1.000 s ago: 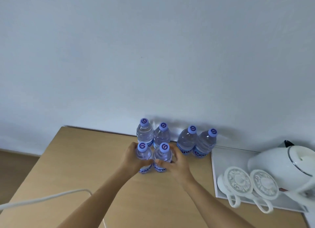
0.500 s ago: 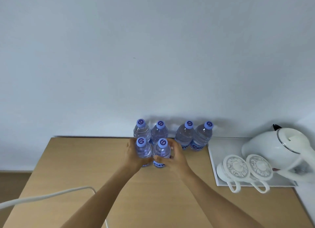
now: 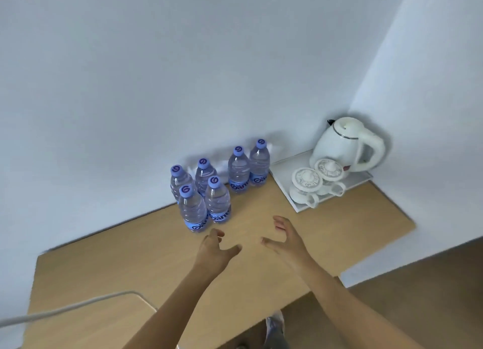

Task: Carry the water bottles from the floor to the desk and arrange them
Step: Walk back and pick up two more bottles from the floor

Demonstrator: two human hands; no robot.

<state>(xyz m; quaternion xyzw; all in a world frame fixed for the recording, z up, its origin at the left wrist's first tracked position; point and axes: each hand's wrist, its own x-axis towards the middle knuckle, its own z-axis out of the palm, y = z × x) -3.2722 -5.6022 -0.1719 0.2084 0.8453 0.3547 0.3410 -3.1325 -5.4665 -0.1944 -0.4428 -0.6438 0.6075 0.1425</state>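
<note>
Several clear water bottles with purple caps stand upright on the wooden desk [image 3: 130, 270] against the wall. The two front bottles [image 3: 193, 210] [image 3: 218, 202] stand side by side, touching, with two more bottles [image 3: 179, 179] [image 3: 205, 175] right behind them. Another pair [image 3: 237, 171] [image 3: 260, 164] stands to their right. My left hand [image 3: 214, 252] hovers just in front of the front pair, fingers loose, holding nothing. My right hand [image 3: 286, 240] is further right over bare desk, fingers spread and empty.
A white tray [image 3: 285, 173] in the desk's far right corner carries a white kettle [image 3: 345, 145] and two upturned white cups [image 3: 307, 184] [image 3: 330, 172]. A white cable [image 3: 65, 308] crosses the desk's near left. Walls close the back and right sides. The floor [image 3: 418, 296] shows at right.
Both hands have let go of the two front bottles and pulled back toward me. The view has swung and tilted, so the desk now looks slanted.
</note>
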